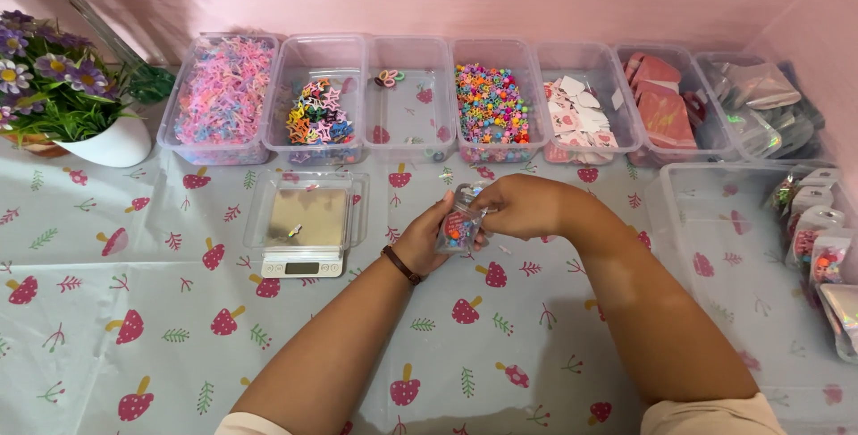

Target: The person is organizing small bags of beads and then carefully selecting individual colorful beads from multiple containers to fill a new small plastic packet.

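Observation:
Both hands meet above the middle of the table on a small clear pouch [458, 223] filled with colourful little clips. My left hand [420, 240], with a dark band at the wrist, cups the pouch from below and behind. My right hand [516, 205] pinches its top edge from the right. A small kitchen scale [304, 262] with a clear tray on top stands just left of my left hand; one tiny clip lies on the tray.
Along the back stand several clear bins: pink clips [221, 95], mixed star clips [315, 115], a near-empty bin [409, 104], colourful beads [491, 106], paper cards [579, 113], pink bags [662, 100], shiny pouches [760, 100]. A large bin [715, 247] at right holds filled pouches. A flower pot [107, 144] sits far left.

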